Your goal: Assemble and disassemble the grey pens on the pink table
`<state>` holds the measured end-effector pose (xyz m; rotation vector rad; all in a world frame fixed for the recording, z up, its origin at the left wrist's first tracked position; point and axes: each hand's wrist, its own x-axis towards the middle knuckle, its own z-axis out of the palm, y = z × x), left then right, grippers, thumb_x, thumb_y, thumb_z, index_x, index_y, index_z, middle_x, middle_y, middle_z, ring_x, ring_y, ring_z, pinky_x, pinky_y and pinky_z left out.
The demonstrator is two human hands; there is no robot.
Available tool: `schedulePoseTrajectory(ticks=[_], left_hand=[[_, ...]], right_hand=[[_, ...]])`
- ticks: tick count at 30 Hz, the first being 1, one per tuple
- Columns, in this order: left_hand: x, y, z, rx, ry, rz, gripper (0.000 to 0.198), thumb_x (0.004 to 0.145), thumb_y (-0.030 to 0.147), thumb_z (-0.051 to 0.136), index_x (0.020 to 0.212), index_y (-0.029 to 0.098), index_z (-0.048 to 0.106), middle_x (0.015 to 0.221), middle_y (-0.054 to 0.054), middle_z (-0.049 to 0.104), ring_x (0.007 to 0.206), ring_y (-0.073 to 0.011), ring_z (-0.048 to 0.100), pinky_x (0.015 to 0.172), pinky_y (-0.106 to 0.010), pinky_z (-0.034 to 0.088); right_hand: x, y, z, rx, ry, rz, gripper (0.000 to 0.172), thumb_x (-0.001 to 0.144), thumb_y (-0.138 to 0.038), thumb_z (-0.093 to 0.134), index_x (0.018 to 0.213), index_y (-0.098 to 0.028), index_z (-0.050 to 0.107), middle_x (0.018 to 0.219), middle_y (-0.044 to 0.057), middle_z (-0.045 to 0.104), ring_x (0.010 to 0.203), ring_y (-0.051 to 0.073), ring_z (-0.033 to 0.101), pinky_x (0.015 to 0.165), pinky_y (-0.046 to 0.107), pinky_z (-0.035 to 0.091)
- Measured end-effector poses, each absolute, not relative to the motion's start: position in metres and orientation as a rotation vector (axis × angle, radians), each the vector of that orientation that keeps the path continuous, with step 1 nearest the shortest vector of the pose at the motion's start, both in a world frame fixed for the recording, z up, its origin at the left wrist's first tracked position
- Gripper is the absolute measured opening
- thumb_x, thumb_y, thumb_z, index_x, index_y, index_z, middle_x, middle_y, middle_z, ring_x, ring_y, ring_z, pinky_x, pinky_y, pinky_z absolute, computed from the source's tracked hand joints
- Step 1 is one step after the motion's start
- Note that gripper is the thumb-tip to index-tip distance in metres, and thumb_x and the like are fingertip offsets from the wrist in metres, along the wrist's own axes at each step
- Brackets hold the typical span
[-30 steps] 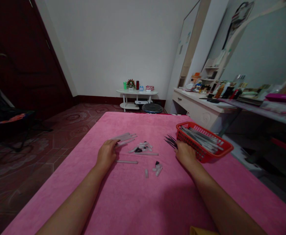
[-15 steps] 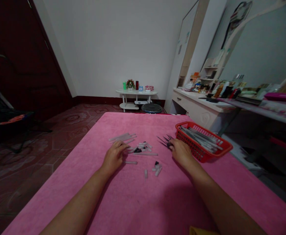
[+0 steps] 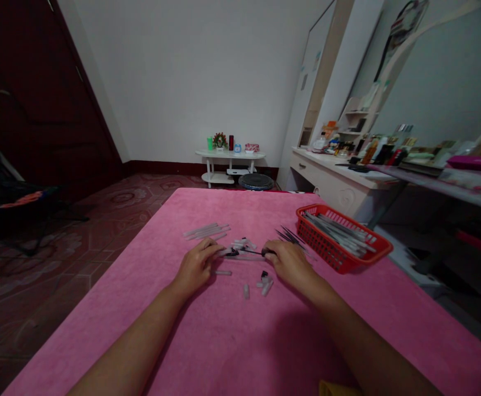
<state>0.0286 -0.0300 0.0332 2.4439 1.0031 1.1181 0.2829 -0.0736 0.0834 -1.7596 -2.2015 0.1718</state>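
Note:
My left hand (image 3: 194,268) is closed in a pinch at the left of the small parts, on what looks like a short pale tube (image 3: 224,252). My right hand (image 3: 289,263) grips a thin black rod (image 3: 250,252) with a thicker dark end at the fingers. The rod's thin tip points left, close to a small black piece (image 3: 232,252) beside the left fingertips. Beyond the right hand lie several thin dark rods (image 3: 288,235). Between the hands, several short whitish tubes (image 3: 244,243) lie in a loose heap, and a long pale stick (image 3: 246,258) lies below it.
A red plastic basket (image 3: 339,267) full of grey sticks (image 3: 339,234) stands at the right on the pink cloth (image 3: 224,341). Several pale sticks (image 3: 207,230) lie behind my left hand. Nearer me are short tubes (image 3: 267,286) and one separate tube (image 3: 246,291).
My right hand has moved left from the dark rods beside the basket, bringing one rod to the left hand's fingertips. My left hand has shifted slightly right.

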Motion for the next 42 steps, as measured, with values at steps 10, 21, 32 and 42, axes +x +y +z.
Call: schedulePoseTrajectory(ticks=[10,21,32,42], left_hand=[[0.029,-0.031,0.029,2.527,1.001,1.037,0.027,0.085,0.010,0.050,0.106,0.020,0.064,0.093,-0.006,0.059,0.084,-0.0164,0.056,0.076,-0.027,0.045],[0.032,-0.035,0.031,2.613,0.931,1.010,0.035,0.081,0.006,0.050,0.110,0.020,0.064,0.092,-0.007,0.060,0.081,-0.0161,0.057,0.072,-0.026,0.046],[0.046,-0.043,0.035,2.357,0.861,1.107,0.031,0.084,0.008,0.046,0.104,0.020,0.067,0.089,-0.006,0.062,0.082,-0.0162,0.059,0.072,-0.027,0.048],[0.023,-0.013,0.021,1.578,1.268,1.755,0.023,0.081,0.025,0.056,0.099,0.015,0.065,0.095,-0.007,0.067,0.091,-0.0201,0.062,0.085,-0.035,0.048]], right_hand=[[0.280,-0.075,0.086,-1.729,-2.287,0.123,0.024,0.082,-0.013,0.050,0.090,-0.020,0.071,0.090,0.006,0.071,0.087,0.018,0.062,0.073,0.024,0.036],[0.274,-0.079,0.096,-1.671,-2.297,-0.105,0.021,0.079,-0.009,0.054,0.086,-0.020,0.072,0.080,0.006,0.068,0.083,0.019,0.060,0.072,0.028,0.035],[0.261,-0.083,0.090,-1.339,-2.139,-0.113,0.014,0.081,-0.015,0.060,0.092,-0.020,0.068,0.086,0.004,0.067,0.085,0.020,0.057,0.080,0.031,0.038],[0.295,-0.067,0.085,-1.436,-2.085,0.234,0.015,0.077,-0.015,0.057,0.080,-0.020,0.071,0.082,0.003,0.071,0.077,0.017,0.064,0.071,0.026,0.043]])
